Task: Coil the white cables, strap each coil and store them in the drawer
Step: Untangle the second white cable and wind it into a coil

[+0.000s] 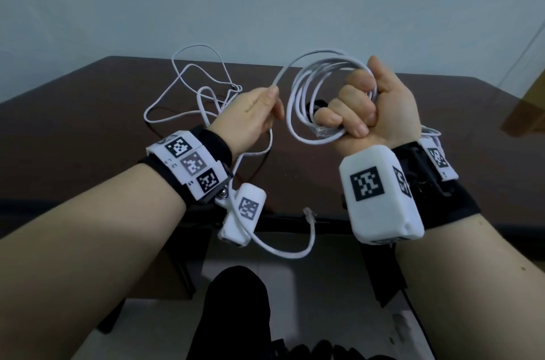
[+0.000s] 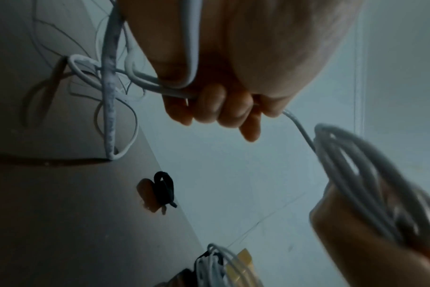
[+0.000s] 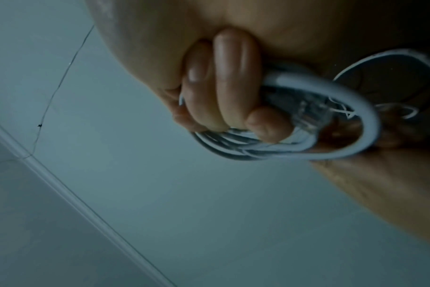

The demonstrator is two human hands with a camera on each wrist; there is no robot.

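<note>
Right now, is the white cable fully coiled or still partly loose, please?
Partly loose: the right hand grips several loops, while the left hand holds the uncoiled cable tail.

No words, brands or numbers can be read anywhere. Only black-and-white square code markers (image 1: 367, 183) stand on the white wrist units, and these carry no letters.

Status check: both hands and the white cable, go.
Right hand grips white cable coil. Left hand pinches the feeding strand. Loose cable tangle on brown table; black strap unused.
</note>
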